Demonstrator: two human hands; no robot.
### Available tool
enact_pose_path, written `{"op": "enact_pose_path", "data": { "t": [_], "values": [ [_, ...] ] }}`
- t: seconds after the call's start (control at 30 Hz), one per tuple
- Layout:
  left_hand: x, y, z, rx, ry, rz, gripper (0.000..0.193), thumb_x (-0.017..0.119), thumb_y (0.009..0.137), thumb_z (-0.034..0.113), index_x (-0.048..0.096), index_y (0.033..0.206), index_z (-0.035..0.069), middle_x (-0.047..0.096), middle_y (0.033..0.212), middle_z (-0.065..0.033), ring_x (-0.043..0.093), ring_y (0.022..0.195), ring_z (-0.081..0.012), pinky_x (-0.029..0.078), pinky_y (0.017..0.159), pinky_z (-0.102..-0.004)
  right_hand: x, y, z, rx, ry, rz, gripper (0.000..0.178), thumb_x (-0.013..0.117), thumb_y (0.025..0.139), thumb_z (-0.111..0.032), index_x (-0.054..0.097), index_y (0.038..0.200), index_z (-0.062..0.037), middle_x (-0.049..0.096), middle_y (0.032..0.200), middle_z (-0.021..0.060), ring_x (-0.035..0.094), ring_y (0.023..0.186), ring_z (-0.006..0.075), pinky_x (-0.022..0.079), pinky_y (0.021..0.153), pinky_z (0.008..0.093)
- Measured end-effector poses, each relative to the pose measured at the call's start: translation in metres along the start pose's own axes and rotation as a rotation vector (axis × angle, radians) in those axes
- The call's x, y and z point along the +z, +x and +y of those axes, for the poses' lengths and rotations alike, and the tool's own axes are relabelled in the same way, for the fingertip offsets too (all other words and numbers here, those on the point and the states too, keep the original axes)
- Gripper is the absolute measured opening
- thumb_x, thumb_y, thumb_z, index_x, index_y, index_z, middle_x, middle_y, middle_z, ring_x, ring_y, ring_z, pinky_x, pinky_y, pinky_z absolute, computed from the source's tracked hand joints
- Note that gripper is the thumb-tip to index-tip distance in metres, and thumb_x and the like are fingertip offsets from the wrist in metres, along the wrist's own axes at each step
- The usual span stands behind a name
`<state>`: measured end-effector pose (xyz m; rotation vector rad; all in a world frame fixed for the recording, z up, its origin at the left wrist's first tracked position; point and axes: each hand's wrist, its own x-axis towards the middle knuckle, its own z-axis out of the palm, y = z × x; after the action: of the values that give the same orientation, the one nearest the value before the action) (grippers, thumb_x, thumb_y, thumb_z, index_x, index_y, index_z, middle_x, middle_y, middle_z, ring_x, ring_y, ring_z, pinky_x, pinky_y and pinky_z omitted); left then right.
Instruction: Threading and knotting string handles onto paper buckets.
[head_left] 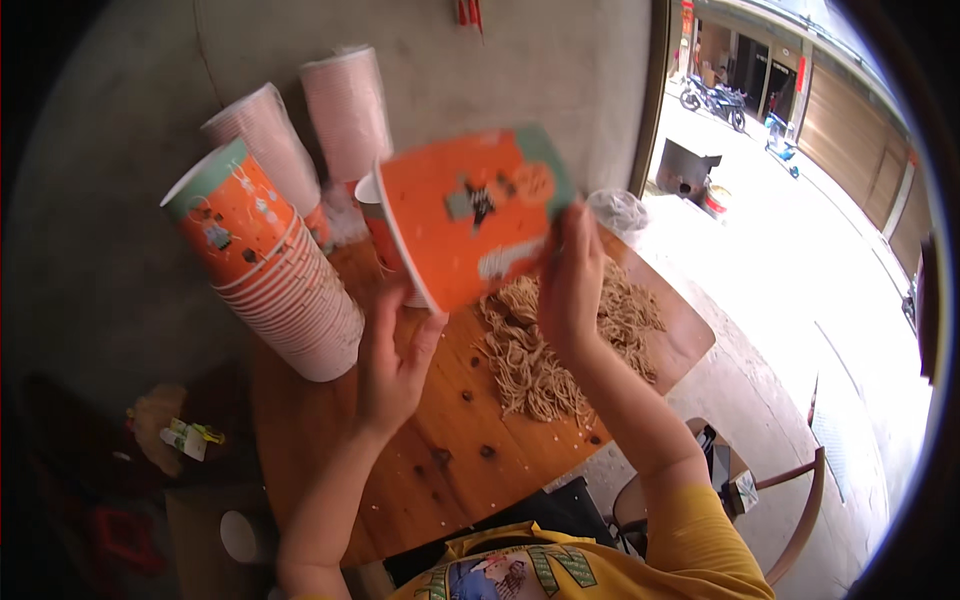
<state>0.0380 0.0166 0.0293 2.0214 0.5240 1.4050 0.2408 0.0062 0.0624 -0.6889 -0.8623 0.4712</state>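
An orange paper tub [470, 215] with a green base and white rim is held on its side above the table, its mouth facing left. My left hand [390, 365] pinches its rim from below with thumb and fingers. My right hand [573, 280] grips the base end, its fingers partly hidden. Behind the held tub, another paper tub [374, 225] shows only in part. A tall leaning stack of nested paper tubs [290, 295] stands left of my left hand. Under my right forearm lies a heap of thin brown noodles [530, 375] on the tabletop.
The wooden table [440, 490] is in front of me. Two plastic-wrapped stacks, one leaning [268, 140] and one taller [348, 110], stand by the grey wall. A clear plastic bag [618, 210] sits past the noodles. A wooden chair [805, 510] is at right, by a bright doorway.
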Motion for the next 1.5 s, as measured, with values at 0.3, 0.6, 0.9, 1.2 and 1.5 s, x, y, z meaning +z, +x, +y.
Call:
{"op": "enact_pose_path", "data": {
  "t": [0.3, 0.6, 0.9, 1.2, 1.5],
  "values": [
    [-0.007, -0.058, 0.022, -0.134, 0.419, 0.146, 0.023, 0.047, 0.096, 0.001, 0.052, 0.118, -0.001, 0.055, 0.095, -0.0143, 0.055, 0.085, -0.0229, 0.046, 0.078, -0.032, -0.096, -0.033, 0.026, 0.53, -0.411, -0.517, 0.033, 0.051, 0.102, -0.031, 0.068, 0.11, -0.004, 0.068, 0.109, 0.0072, 0.065, 0.095, 0.0194, 0.053, 0.084, 0.034],
    [-0.026, -0.087, 0.029, 0.328, 1.049, -0.035, 0.037, 0.058, 0.083, -0.006, 0.055, 0.12, -0.002, 0.055, 0.092, -0.0125, 0.057, 0.078, -0.0282, 0.049, 0.069, -0.0388, -0.144, -0.051, 0.015, -0.505, -1.247, -1.106, 0.024, 0.069, 0.073, -0.008, 0.067, 0.095, -0.0167, 0.058, 0.105, -0.0001, 0.052, 0.099, 0.0228, 0.05, 0.081, 0.0359],
    [-0.009, -0.1, 0.021, 0.357, 1.046, -0.277, 0.037, 0.062, 0.084, 0.003, 0.058, 0.121, -0.002, 0.053, 0.091, -0.0085, 0.058, 0.079, -0.0234, 0.051, 0.071, -0.0362, -0.116, -0.082, 0.005, -0.337, -0.965, -1.027, 0.018, 0.071, 0.076, -0.007, 0.063, 0.091, -0.0121, 0.058, 0.117, 0.0061, 0.057, 0.102, 0.0277, 0.052, 0.082, 0.0382],
    [-0.007, -0.099, 0.03, 0.304, 0.929, -0.127, 0.04, 0.066, 0.081, -0.002, 0.06, 0.12, 0.002, 0.058, 0.101, -0.0102, 0.061, 0.088, -0.027, 0.052, 0.077, -0.0366, -0.086, -0.099, 0.005, -0.25, -0.993, -1.041, 0.01, 0.065, 0.084, -0.005, 0.063, 0.093, -0.0089, 0.062, 0.098, 0.0047, 0.065, 0.085, 0.0239, 0.055, 0.071, 0.034],
    [0.037, -0.122, 0.058, -0.415, -0.179, 0.009, 0.049, 0.063, 0.091, 0.004, 0.042, 0.135, -0.001, 0.059, 0.114, -0.0119, 0.06, 0.1, -0.0217, 0.048, 0.092, -0.0318, -0.046, -0.114, -0.031, 0.0, -0.46, -0.945, 0.014, 0.072, 0.082, -0.003, 0.072, 0.096, -0.0076, 0.059, 0.097, 0.0068, 0.062, 0.081, 0.02, 0.053, 0.067, 0.0294]
  ]
}}
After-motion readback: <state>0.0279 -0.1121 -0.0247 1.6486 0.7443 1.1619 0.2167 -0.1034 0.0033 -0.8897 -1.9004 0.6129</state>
